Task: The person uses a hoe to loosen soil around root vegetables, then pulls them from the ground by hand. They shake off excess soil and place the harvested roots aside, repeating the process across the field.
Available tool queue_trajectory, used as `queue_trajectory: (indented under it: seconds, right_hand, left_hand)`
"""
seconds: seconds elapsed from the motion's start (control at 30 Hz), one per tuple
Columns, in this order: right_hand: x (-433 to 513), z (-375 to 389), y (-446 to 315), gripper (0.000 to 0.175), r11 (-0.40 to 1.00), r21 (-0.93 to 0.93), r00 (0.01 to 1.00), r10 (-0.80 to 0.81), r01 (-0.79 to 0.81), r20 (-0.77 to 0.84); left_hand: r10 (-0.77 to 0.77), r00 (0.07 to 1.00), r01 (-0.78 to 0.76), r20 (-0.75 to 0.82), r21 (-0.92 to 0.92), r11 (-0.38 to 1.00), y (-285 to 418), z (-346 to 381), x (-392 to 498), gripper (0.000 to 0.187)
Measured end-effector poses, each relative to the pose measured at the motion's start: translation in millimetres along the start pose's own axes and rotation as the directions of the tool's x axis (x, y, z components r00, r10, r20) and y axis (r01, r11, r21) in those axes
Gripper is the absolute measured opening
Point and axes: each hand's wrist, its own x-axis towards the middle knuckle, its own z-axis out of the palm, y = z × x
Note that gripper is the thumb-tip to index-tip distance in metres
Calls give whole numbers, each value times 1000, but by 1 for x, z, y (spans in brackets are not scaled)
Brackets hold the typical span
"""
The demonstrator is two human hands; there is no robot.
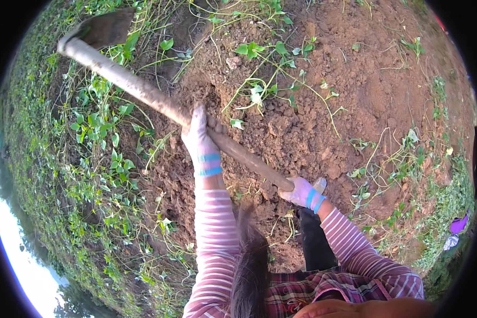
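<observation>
A hoe with a wooden handle [119,79] slants across the view from upper left to lower centre. Its dark, slightly blurred blade [109,28] hangs at the upper left, over green vines. Partway along the handle my left hand [200,133], in a soiled knit glove with blue cuff bands, is wrapped around the wood. My right hand [301,193], gloved alike, grips the handle's lower end. Beneath the handle lies loose, broken brown soil [278,135]. A shoe tip [320,185] shows just beyond my right hand.
Dense leafy vines [99,123] cover the ground on the left. Uprooted vine stems [278,67] lie across the soil ahead, and more wilted vines [401,159] are at right. A purple object [458,223] and a shiny silvery one [450,241] lie at the far right edge.
</observation>
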Motion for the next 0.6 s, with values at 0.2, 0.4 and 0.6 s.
queue_trajectory:
  seconds: [0.2,0.4,0.6]
  right_hand:
    - [-26,45,2,44,860,487,987,162,-149,17]
    - [-201,42,3,44,866,114,870,468,-487,155]
    - [-272,-11,14,49,683,-553,813,583,-476,20]
  left_hand:
    - [-513,856,518,-71,136,845,-98,-25,83,18]
    - [-574,817,577,-60,56,815,-82,-67,-109,33]
    - [-775,628,665,67,-565,489,-135,-129,-201,30]
